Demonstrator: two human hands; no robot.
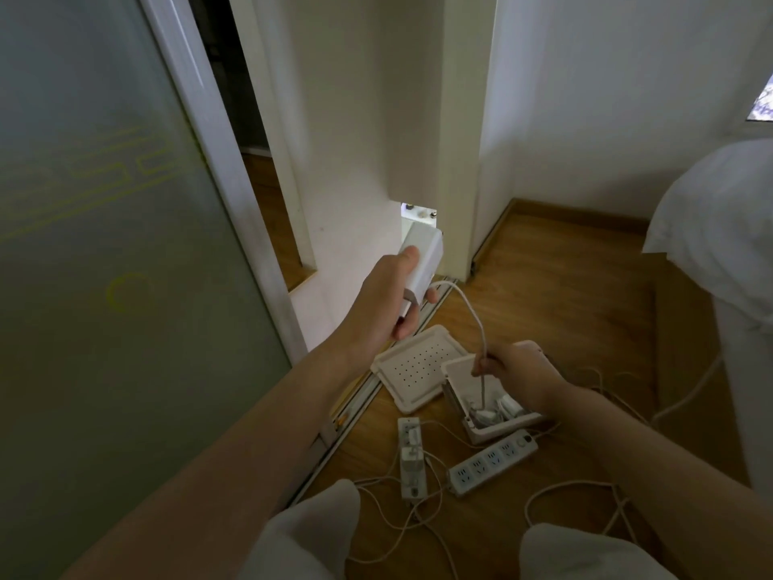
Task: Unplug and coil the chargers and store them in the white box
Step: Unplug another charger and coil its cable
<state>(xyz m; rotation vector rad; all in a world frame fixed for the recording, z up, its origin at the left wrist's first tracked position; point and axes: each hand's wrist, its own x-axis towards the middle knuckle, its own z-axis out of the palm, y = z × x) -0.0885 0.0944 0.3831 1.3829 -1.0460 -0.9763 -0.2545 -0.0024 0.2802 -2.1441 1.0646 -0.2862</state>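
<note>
The left hand (389, 303) is gripping the charger (422, 251) by its hard, light body, raised far left of the white box (506, 427), while the right hand (518, 370) is pinching its limp cable (481, 328) (probably springy, apt to uncoil) just above that box.

We see bare floor (577, 286) beyond the white box (506, 427), while the lid (418, 366), two power strips (493, 460) and loose cables (556, 493) crowd its left and near sides.
</note>
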